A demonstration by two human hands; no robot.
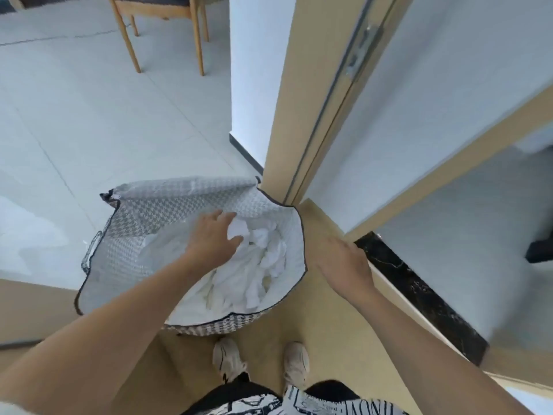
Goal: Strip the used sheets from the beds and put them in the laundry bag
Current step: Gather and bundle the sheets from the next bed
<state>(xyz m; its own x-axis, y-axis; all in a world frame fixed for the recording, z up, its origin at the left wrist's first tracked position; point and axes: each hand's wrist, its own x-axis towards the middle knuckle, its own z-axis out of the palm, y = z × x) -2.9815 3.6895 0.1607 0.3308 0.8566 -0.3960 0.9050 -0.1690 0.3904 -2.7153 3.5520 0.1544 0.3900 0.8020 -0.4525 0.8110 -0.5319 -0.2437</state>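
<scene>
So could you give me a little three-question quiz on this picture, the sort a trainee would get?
1. True or false: the white sheets already lie inside the laundry bag.
2. Which hand is over the sheets? A) the left hand B) the right hand C) neither
3. Fill in: the bag stands on the floor at the foot of the door ____, just ahead of the person's shoes.

Key
1. True; the sheets are bunched inside the open mouth of the bag.
2. A; the left hand reaches over the bag with fingers spread, while the right hand hangs open beside the bag, holding nothing.
3. frame
</scene>
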